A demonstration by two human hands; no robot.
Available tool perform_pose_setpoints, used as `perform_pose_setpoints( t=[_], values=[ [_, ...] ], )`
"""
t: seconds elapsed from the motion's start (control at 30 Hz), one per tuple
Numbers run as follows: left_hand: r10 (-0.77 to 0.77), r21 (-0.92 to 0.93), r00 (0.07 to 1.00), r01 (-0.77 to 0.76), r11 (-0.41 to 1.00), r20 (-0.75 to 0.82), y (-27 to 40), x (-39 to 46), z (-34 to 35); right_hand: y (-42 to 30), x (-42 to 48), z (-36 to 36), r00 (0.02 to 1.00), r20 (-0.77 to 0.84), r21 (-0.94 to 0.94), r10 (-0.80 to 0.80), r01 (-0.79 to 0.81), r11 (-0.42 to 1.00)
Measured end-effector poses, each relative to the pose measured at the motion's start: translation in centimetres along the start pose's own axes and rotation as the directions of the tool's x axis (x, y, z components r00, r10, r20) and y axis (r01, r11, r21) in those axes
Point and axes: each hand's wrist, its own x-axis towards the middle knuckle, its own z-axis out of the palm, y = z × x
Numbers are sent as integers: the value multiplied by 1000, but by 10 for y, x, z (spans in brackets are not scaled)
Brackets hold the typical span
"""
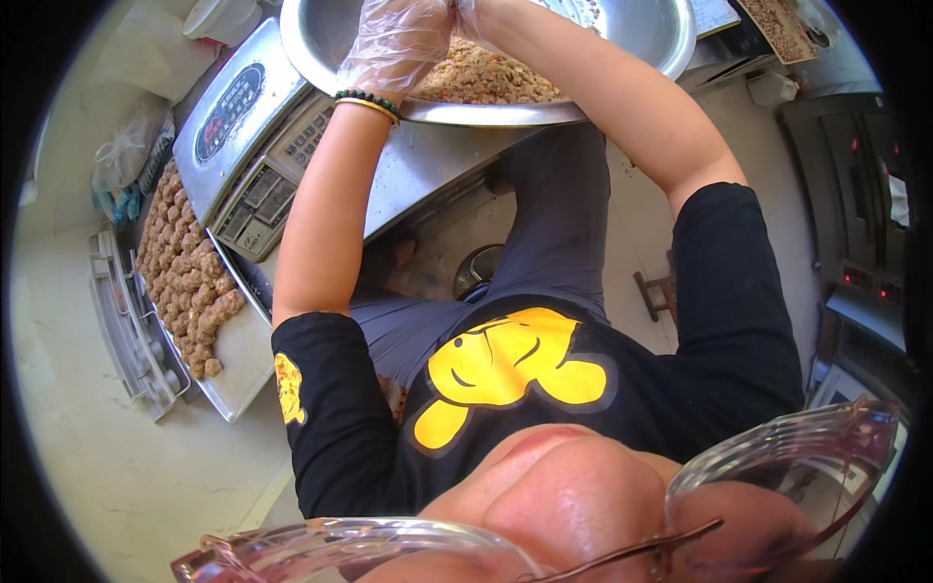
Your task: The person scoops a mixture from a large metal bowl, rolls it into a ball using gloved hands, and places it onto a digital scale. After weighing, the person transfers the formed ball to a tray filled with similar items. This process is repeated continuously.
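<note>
My left hand [401, 40] wears a clear plastic glove and is over a large stainless steel bowl [496, 114]. My right hand [470, 16], also gloved, meets it at the picture's top edge. The fingers of both hands are cut off or hidden there, so whether they hold anything does not show. Below them in the bowl lies a crumbly, light-brown chopped mixture [488, 76] with orange bits. A beaded bracelet [372, 100] and a yellow bangle circle my left wrist.
A digital scale [248, 138] stands left of the bowl on a metal table [423, 171]. Farther left, a tray [237, 364] carries rows of brown balls [182, 270]. A tied plastic bag [127, 149] lies beyond. At right stands a dark appliance [838, 189] with red lights.
</note>
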Motion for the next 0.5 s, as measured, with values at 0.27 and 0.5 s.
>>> perform_pose_setpoints(
  t=[0.27,0.5],
  values=[
    [-486,-698,871,391,600,70,-10,-26,-2,-25,-83,74,922,183,-196,342,-307,931],
    [-340,-297,933,359,885,116,-4,-9,-15,-21,-51,34,945,13,-190,327,-319,929]
  ],
)
